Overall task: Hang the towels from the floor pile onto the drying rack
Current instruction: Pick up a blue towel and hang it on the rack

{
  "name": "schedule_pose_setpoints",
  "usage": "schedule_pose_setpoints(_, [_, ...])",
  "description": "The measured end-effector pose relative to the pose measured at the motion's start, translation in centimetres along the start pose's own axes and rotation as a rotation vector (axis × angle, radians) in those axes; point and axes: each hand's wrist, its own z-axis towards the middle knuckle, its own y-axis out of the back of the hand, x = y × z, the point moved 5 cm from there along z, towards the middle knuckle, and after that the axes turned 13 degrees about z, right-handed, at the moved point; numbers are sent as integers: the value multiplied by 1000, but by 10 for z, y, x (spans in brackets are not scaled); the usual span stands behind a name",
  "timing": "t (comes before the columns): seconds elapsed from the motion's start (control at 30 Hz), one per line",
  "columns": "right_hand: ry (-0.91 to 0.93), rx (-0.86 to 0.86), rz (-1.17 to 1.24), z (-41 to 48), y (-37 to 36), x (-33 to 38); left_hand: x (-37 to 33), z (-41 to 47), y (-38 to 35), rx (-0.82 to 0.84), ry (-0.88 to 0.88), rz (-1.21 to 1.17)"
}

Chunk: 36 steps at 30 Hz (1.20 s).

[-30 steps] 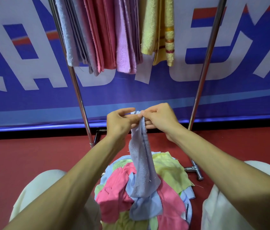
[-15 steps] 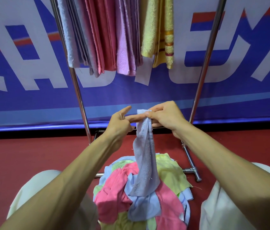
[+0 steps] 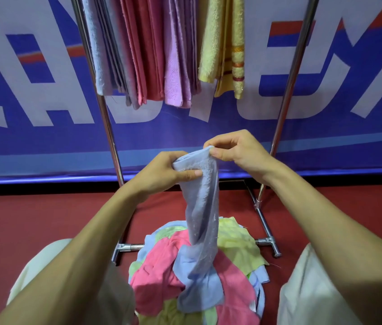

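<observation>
upper centre: hung towels (image 3: 152, 48), grey, pink, lilac and yellow, crowd the rack (image 3: 289, 90), whose two poles slant down to a base bar on the red floor (image 3: 21, 219). a blue and white banner (image 3: 32, 141) stands behind. lower centre: pile (image 3: 159, 270) of pink, yellow-green and blue towels on the floor, between knees in cream trousers (image 3: 307, 289), covering part of the base bar. both forearms cross the lower frame. mid-frame: blue towel (image 3: 202, 202) hangs twisted, its lower end resting on the pile. left hand (image 3: 161, 172) grips its upper edge, fingers curled behind, thumb pressed flat across the front. right hand (image 3: 241, 151), just above and to the right, pinches the top corner between thumb and forefinger, other fingers curled in. the top edge spans the short gap between the hands.
</observation>
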Motion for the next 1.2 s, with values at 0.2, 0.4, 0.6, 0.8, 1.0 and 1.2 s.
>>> schedule_pose_setpoints(0.2, [2,-102,78,0,14,0,-8,-2,7,-223,-44,-136])
schedule_pose_setpoints(0.4, [-51,-140,195,1,10,-9,-4,1,0,-274,-36,-129])
schedule_pose_setpoints(0.6, [-66,-160,191,4,12,-14,-2,3,0,-304,-74,-114])
schedule_pose_setpoints(0.8, [-31,-288,198,6,9,-6,-7,3,3,-430,-59,-115])
schedule_pose_setpoints(1.0, [53,-305,126,17,14,38,-47,5,34,-520,-106,37])
schedule_pose_setpoints(1.2, [173,-289,-16,24,21,111,-104,-2,85,-546,-172,163])
